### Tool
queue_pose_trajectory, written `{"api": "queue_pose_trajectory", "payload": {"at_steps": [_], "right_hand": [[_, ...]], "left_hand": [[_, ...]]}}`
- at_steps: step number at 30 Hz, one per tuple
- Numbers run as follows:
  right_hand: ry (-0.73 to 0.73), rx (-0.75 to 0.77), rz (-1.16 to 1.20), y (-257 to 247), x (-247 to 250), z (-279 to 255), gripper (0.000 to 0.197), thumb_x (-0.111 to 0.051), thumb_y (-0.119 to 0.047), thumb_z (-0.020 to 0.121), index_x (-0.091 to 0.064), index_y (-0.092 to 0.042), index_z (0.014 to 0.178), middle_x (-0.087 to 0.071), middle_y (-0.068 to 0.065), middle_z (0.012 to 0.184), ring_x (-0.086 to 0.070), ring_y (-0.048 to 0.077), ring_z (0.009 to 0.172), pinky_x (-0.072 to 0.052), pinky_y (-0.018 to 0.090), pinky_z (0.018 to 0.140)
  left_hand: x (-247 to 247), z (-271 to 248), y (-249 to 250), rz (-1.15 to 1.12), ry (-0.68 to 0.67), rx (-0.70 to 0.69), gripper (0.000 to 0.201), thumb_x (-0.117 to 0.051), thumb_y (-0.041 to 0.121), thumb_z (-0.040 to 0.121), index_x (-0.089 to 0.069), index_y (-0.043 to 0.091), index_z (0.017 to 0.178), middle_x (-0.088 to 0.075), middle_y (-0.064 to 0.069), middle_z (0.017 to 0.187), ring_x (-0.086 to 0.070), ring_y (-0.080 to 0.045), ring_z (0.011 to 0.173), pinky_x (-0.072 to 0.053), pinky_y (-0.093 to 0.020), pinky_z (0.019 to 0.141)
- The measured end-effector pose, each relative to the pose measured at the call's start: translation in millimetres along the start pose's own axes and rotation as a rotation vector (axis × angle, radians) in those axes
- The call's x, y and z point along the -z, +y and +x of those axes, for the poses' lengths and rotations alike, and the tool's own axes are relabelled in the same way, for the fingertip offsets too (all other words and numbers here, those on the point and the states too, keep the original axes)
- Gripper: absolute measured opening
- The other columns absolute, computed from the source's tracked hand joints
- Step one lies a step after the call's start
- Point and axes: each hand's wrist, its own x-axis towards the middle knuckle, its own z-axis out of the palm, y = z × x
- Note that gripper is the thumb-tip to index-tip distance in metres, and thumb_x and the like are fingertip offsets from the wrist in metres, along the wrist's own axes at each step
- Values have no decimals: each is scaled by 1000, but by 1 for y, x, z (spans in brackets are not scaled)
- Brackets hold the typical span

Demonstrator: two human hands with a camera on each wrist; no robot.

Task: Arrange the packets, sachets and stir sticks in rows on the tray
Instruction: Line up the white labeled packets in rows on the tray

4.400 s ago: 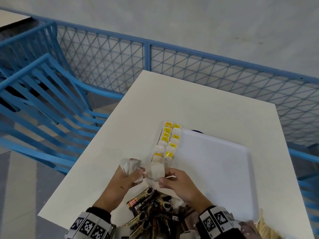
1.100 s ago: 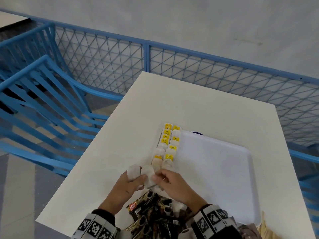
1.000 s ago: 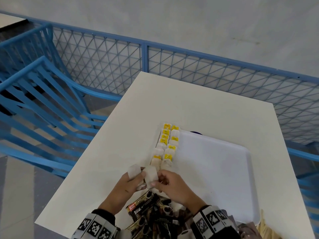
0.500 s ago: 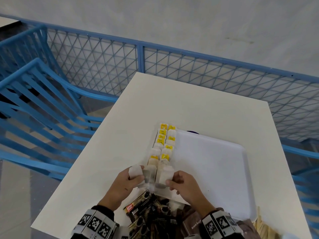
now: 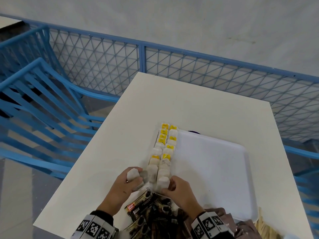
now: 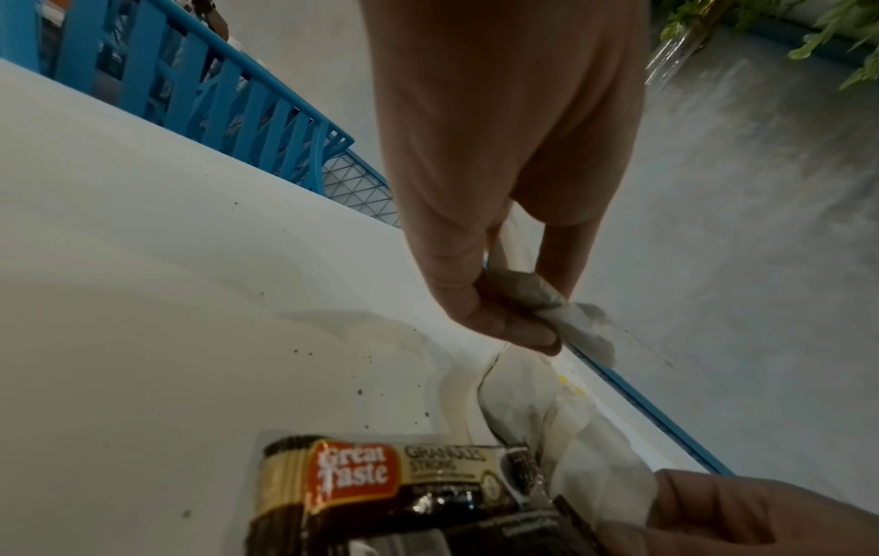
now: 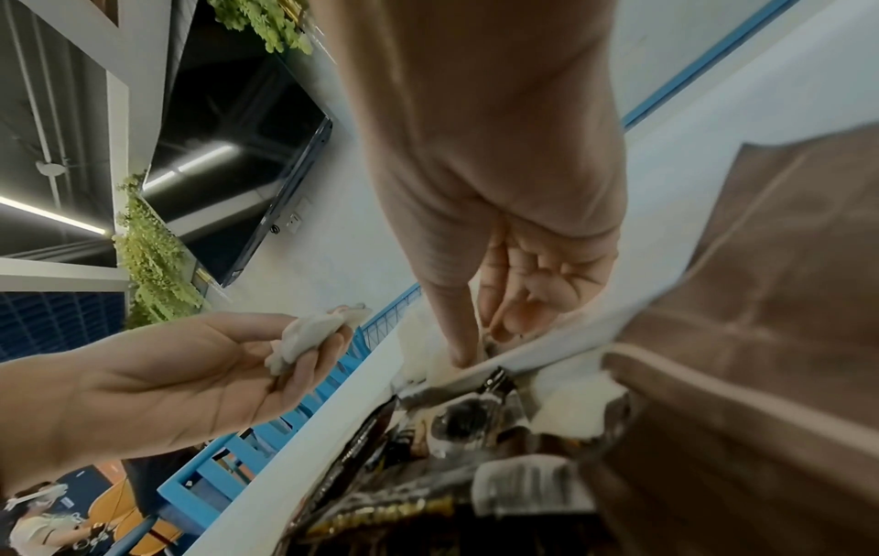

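Low centre of the head view, the right hand (image 5: 179,188) pinches a tea bag (image 5: 162,182) onto the tray (image 5: 215,169); the left hand (image 5: 127,183) grips spare tea bags (image 5: 132,174). Next: release it aligned.

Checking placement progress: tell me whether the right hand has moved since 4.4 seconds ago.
Yes. The right hand has drawn back toward the tray's near edge, lengthening the tea bag rows.

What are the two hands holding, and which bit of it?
The left hand holds a white tea bag by its lower part. The right hand pinches another tea bag's near end.
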Motion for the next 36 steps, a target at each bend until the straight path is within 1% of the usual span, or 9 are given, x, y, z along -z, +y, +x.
{"api": "queue_pose_trajectory", "payload": {"at_steps": [8,12,14,19,21,23,26,30,36], "right_hand": [[152,132,64,-10,3,-2,27,-66,-23,81,-41,-21,92,-42,-6,80,-38,5,66,-36,14,59],[-41,353,50,-28,4,-8,41,-66,-23,83,-43,-41,111,-38,-20,102,-43,0,75,-39,8,71],[-65,432,-1,-32,2,-7,40,-66,-20,83,-50,-34,116,-35,-20,107,-42,-7,84,-37,5,78],[23,462,48,-32,-3,1,14,-66,-22,83,-66,-19,97,-46,-13,96,-45,-7,89,-36,7,79],[37,409,82,-32,-2,3,3,-66,-26,84,-64,-26,83,-49,-16,83,-48,-5,78,-37,8,69],[19,315,126,-32,1,5,21,-66,-27,85,-54,-37,71,-53,-13,71,-49,-1,67,-37,11,63],[18,191,169,-30,4,12,14,-67,-25,84,-55,-30,78,-59,-7,70,-49,2,61,-39,10,60],[-29,134,82,-28,2,25,11,-68,-25,83,-57,-24,83,-56,-10,67,-48,-1,60,-38,7,57],[-58,183,-88,-35,-10,37,15,-66,-24,83,-65,-11,90,-53,-5,76,-50,8,70,-37,11,63]], "left_hand": [[-3,-1,4,-25,-8,32,37,-61,23,71,-62,12,106,-65,-4,96,-64,-5,77,-51,-19,65],[-6,-2,8,-52,-41,65,38,-61,25,73,-62,10,107,-66,-4,93,-65,-6,77,-51,-20,66],[-7,-3,9,-62,-58,76,34,-64,22,77,-61,9,108,-67,-5,94,-66,-8,79,-53,-21,66],[-5,-6,13,-1,-44,107,20,-47,15,96,-61,7,109,-72,-9,100,-68,-19,90,-55,-24,74],[-1,-9,12,43,-13,98,24,-44,18,98,-63,8,109,-71,-12,103,-66,-22,94,-53,-22,75],[2,-11,11,83,28,83,26,-43,22,98,-66,13,105,-69,-6,106,-61,-19,99,-49,-21,77],[4,-12,12,131,56,78,27,-44,26,98,-70,21,102,-63,4,110,-55,-11,105,-43,-21,83],[5,-14,16,183,48,61,23,-46,22,97,-70,21,101,-63,2,106,-54,-9,94,-40,-18,75],[10,-10,14,137,71,108,2,-64,6,86,-63,7,87,-61,-6,96,-53,-14,78,-49,-17,61]]}}
